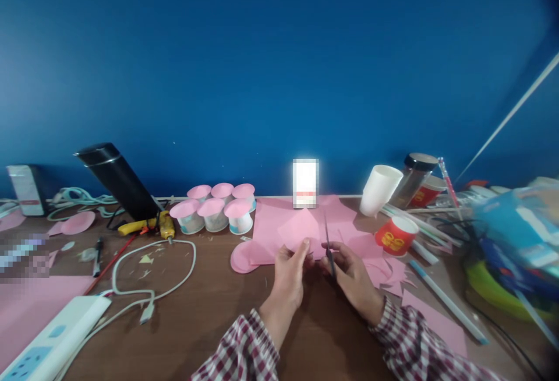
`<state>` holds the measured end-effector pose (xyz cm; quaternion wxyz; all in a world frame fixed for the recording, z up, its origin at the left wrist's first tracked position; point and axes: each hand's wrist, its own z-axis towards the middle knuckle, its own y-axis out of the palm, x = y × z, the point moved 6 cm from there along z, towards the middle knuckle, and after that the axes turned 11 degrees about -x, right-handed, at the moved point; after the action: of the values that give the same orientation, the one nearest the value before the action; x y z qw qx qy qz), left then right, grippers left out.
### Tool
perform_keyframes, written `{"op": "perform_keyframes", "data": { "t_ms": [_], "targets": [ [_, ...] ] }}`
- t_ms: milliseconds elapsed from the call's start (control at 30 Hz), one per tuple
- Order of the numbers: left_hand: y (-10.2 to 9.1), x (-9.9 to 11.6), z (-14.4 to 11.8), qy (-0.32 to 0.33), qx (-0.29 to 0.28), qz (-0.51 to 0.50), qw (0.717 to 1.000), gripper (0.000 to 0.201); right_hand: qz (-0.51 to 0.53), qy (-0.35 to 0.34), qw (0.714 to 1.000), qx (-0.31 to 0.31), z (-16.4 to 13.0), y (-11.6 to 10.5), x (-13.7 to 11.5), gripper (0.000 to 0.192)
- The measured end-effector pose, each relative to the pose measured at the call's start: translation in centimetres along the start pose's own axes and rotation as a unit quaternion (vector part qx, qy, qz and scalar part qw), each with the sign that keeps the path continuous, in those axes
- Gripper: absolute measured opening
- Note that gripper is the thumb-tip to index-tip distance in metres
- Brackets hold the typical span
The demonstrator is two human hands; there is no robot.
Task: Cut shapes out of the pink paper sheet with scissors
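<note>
My left hand (pixel 292 270) pinches a piece of pink paper (pixel 302 225) by its near edge, thumb on top. To its right, my right hand (pixel 349 276) is closed round a pair of scissors (pixel 331 256), their thin dark blades pointing away from me. The blades stand just beside the held paper; I cannot tell whether they touch it. Beneath lies a larger pink sheet (pixel 267 223). Pink paper circles (pixel 243 257) are stacked left of my hands, and pink offcuts (pixel 393 273) lie to the right.
Several paper cups with pink tops (pixel 213 213) stand at the back left, near a black flask (pixel 117 180) and a yellow glue gun (pixel 166 225). A white power strip (pixel 65 334) lies front left. White cups (pixel 379 189) and a red paper cup (pixel 396 235) are on the right.
</note>
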<state>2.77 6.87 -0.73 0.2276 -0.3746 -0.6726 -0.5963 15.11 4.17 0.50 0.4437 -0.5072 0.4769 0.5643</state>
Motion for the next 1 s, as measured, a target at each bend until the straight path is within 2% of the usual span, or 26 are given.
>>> {"op": "perform_keyframes", "data": {
  "t_ms": [233, 700, 1000],
  "targets": [
    [-0.65, -0.24, 0.19, -0.004, 0.024, 0.014, 1.0, 0.036, 0.015, 0.007, 1.0, -0.006, -0.12, 0.16, 0.05, 0.046],
    [-0.71, -0.23, 0.4, 0.009, 0.008, 0.021, 1.0, 0.034, -0.013, 0.005, 1.0, -0.007, -0.17, 0.28, -0.3, 0.053],
    [-0.65, -0.27, 0.23, 0.0, 0.018, 0.004, 1.0, 0.036, 0.003, 0.012, 1.0, -0.015, -0.09, 0.27, 0.0, 0.05]
  ]
}}
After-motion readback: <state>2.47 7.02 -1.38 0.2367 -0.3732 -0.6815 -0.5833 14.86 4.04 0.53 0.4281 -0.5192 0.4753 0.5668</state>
